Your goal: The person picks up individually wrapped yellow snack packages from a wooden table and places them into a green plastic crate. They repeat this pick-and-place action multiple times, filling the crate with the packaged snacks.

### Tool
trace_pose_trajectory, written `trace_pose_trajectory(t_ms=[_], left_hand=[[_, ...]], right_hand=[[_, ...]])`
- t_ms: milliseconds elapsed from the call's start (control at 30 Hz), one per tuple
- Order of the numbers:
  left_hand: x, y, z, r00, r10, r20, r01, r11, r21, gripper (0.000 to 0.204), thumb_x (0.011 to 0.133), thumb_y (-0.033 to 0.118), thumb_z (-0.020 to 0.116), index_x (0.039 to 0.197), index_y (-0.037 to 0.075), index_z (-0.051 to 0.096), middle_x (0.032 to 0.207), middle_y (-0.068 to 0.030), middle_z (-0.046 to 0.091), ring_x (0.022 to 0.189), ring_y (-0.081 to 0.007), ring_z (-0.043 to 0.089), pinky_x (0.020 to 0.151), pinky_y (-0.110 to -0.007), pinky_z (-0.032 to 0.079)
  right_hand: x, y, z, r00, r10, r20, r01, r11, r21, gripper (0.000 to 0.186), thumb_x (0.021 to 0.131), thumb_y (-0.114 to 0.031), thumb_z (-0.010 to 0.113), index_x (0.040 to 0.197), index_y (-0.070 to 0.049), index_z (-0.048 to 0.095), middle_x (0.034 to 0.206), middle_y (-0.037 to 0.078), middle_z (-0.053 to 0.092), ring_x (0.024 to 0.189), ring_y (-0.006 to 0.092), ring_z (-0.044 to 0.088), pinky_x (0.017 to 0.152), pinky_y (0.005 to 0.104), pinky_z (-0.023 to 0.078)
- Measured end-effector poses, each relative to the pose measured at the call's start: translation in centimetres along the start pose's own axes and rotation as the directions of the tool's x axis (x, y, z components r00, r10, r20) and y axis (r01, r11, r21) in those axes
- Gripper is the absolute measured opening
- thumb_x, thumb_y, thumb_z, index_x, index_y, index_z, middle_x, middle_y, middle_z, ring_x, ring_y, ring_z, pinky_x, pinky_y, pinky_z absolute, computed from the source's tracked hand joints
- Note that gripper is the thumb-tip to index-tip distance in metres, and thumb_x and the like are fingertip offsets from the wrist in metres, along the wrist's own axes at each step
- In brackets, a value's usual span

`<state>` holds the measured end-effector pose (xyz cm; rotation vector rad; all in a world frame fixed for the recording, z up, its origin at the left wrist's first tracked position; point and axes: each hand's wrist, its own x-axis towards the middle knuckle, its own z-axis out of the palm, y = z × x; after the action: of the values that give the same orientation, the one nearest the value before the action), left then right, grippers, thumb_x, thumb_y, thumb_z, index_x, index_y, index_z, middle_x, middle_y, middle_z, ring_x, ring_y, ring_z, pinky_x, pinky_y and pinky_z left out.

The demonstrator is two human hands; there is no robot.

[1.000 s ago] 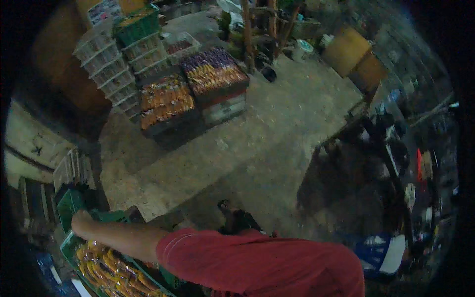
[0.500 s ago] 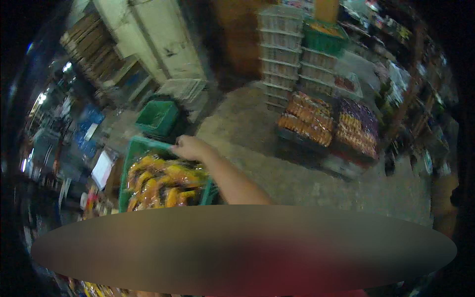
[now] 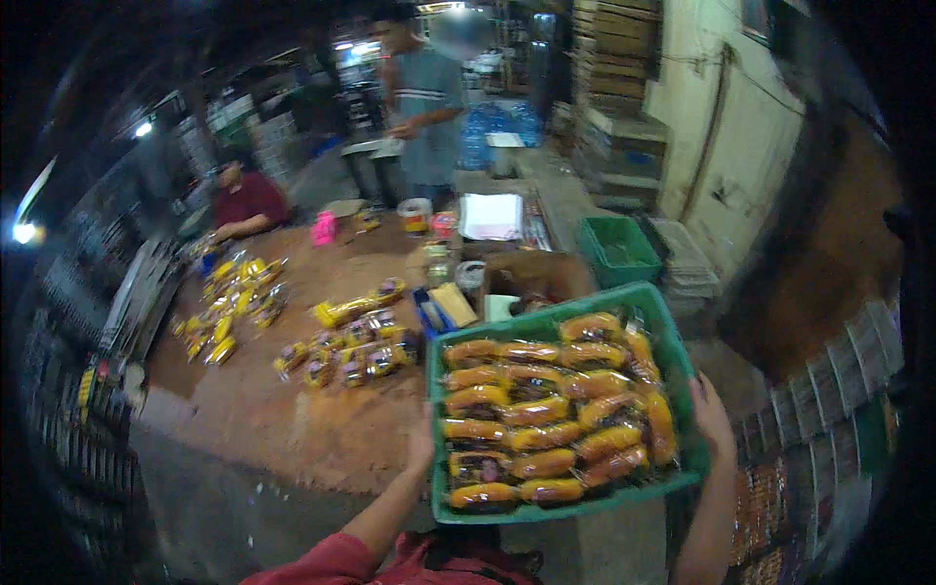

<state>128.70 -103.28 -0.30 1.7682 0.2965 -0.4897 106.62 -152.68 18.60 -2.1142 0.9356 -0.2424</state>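
Note:
A green plastic crate (image 3: 689, 429) is held up in front of me, tilted a little with its right side higher. Rows of long golden bread rolls (image 3: 538, 437) in clear wrapping fill it. My left hand (image 3: 421, 444) grips the crate's left side, its fingers partly hidden by the wall. On the opposite side, my right hand (image 3: 713, 417) is closed on the rim. Beyond the crate's left edge, more wrapped rolls (image 3: 366, 356) lie piled on a brown table.
The brown worktable (image 3: 263, 419) carries another pile of yellow packs (image 3: 229, 302), a white bucket (image 3: 415, 214) and papers (image 3: 490, 216). Behind it are a seated person (image 3: 249, 202) and a standing person (image 3: 429, 117). An empty green crate (image 3: 619, 249) stands at the back right, stacked crates (image 3: 829, 409) at right.
My view has swung left to the table. One hand was at the crate's far rim; now both hands hold the crate by its sides, in front of me.

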Motion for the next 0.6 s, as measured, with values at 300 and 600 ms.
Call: trace_pose_trajectory(t_ms=[300, 600], left_hand=[[-0.2, -0.9, 0.5, 0.995, -0.097, -0.004, 0.096, 0.991, -0.089, 0.095, 0.098, 0.08, 0.049, 0.129, -0.007, 0.071, 0.119, -0.0209, 0.073, 0.115, -0.0286, 0.067, 0.106, -0.038, 0.046], [-3.4, 3.1, 1.5, 0.997, -0.038, -0.061, 0.022, 0.968, -0.249, 0.082, 0.104, 0.071, 0.049, 0.136, -0.002, 0.068, 0.127, -0.0143, 0.072, 0.115, -0.024, 0.066, 0.105, -0.038, 0.048]], right_hand=[[-1.2, -1.8, -0.4, 0.99, -0.014, 0.137, -0.006, 0.99, 0.14, 0.071, 0.112, -0.055, 0.043, 0.161, -0.003, 0.041, 0.162, 0.018, 0.048, 0.15, 0.0296, 0.045, 0.122, 0.0385, 0.034], [0.8, 0.4, -1.0, 0.975, 0.034, 0.221, -0.09, 0.965, 0.245, 0.064, 0.115, -0.051, 0.038, 0.16, -0.006, 0.044, 0.151, 0.007, 0.056, 0.135, 0.0192, 0.053, 0.116, 0.0352, 0.039]])
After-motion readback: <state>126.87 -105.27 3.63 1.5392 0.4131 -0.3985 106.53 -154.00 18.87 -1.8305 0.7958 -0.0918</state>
